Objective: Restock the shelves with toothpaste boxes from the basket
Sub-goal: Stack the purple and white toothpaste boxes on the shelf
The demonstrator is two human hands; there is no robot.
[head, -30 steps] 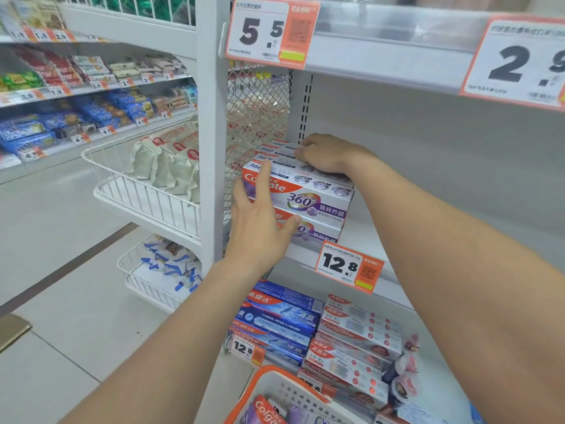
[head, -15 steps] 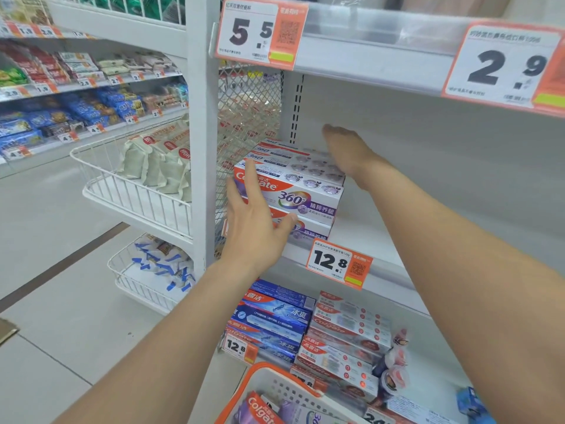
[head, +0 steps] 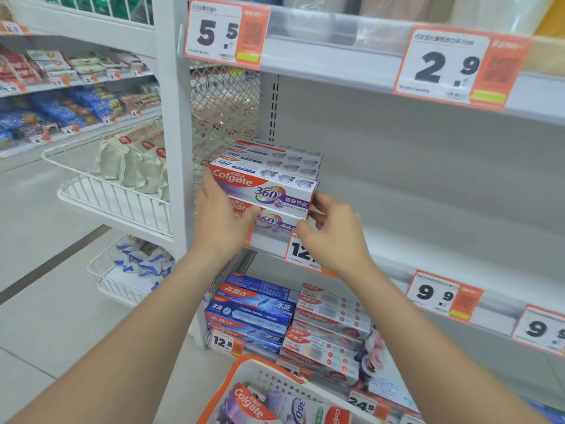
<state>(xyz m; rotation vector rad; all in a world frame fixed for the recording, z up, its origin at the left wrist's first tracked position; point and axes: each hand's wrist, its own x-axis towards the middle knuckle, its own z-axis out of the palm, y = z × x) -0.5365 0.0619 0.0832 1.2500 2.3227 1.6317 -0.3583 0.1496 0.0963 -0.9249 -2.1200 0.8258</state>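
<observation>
Colgate 360 stack (head: 275,191) sits at the left end of the middle shelf (head: 412,228). Left hand (head: 220,221) fingers wrap its left end, right hand (head: 334,237) fingers pinch its right end. More boxes (head: 250,403) in the basket (head: 241,361) below.

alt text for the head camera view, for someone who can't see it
A person's left hand and right hand hold the two ends of a Colgate 360 box on top of a stack at the left of a white store shelf. An orange-rimmed basket below holds more toothpaste.
</observation>
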